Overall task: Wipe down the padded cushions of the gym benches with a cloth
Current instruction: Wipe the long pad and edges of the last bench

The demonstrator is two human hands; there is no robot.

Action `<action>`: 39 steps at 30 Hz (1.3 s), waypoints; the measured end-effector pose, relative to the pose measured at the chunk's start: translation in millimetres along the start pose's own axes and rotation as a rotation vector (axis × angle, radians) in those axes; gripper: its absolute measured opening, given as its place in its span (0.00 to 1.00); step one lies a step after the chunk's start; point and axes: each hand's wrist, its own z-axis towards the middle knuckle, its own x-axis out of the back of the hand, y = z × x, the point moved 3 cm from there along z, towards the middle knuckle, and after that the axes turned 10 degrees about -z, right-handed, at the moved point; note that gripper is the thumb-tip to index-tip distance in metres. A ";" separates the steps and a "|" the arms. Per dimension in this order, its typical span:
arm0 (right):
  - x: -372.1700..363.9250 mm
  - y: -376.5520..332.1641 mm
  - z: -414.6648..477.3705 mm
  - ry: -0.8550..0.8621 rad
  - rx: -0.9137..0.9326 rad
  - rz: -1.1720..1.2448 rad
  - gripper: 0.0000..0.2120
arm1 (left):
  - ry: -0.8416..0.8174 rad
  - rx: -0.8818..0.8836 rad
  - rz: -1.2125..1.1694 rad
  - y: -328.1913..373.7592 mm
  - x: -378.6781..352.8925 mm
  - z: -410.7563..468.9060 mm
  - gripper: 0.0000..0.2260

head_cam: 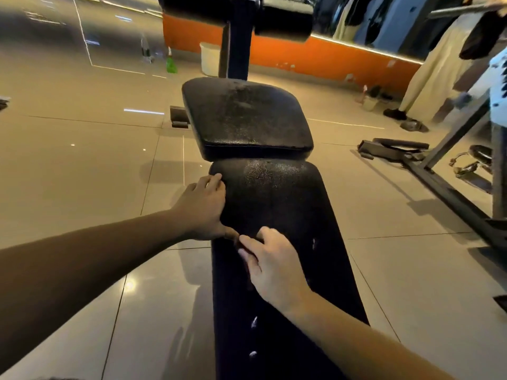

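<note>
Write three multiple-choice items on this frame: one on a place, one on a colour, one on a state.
1. Where does the green spray bottle stand?
A) on a chair
B) on the floor near the white bin
C) on a shelf

2. What colour is the wall band at the far side?
A) blue
B) white
C) orange

3. How are the left hand and the right hand placed?
A) both touching the long pad
B) both raised in the air
C) both flat on the tiles

Answers:
1 B, the bottle stands upright on the tiles just left of the bin.
2 C, the band along the wall base is plainly orange.
3 A, the left hand lies at the pad's left edge and the right hand on its top.
</note>
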 end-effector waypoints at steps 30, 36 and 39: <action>-2.4 6.5 -35.5 -0.081 0.589 0.072 0.10 | 0.111 0.088 -0.329 3.8 -29.7 -61.0 0.48; 1.3 100.2 48.7 0.178 0.240 -0.135 0.12 | 0.048 0.113 -0.099 17.0 -28.4 -54.6 0.49; 1.7 146.1 64.5 0.109 -0.053 -0.149 0.14 | 0.011 0.138 -0.083 25.2 -24.3 -52.3 0.50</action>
